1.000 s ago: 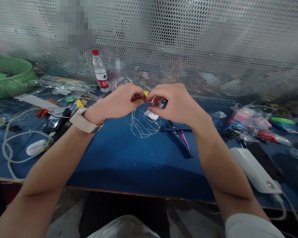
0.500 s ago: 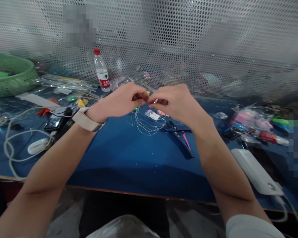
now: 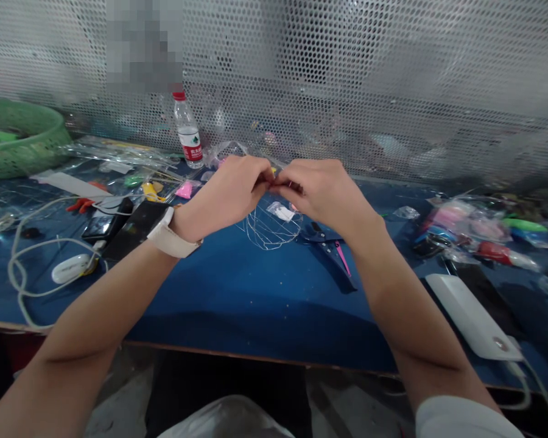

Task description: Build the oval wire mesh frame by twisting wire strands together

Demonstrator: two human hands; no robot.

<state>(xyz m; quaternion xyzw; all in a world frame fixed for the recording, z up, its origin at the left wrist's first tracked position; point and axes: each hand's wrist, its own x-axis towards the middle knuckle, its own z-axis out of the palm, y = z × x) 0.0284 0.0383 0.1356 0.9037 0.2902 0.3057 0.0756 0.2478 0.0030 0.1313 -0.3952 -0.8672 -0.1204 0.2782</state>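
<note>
My left hand (image 3: 237,187) and my right hand (image 3: 322,187) meet above the middle of the blue tabletop, thumbs and fingers pinched together. Loops of a thin pale cord (image 3: 267,246) hang below the fingertips and appear to run up into both pinches. What exactly sits between the fingertips is too small to make out. Behind the cord is a small clear bag with a white label (image 3: 281,211). Just below my right hand lie dark blue pliers (image 3: 326,252) with a pink strip (image 3: 342,258) on them.
A water bottle with a red cap (image 3: 189,137) stands against the perforated metal panel (image 3: 301,79). To the left are a green basket (image 3: 27,149), a white cable (image 3: 16,267), a black phone-like slab (image 3: 134,228) and plastic packets. A white power bank (image 3: 470,316) and bagged items (image 3: 452,222) lie right.
My hands have drawn closer, with the fingertips pinched tighter together. My left wrist has shifted slightly right and down. The cord loops have moved a little to the left.
</note>
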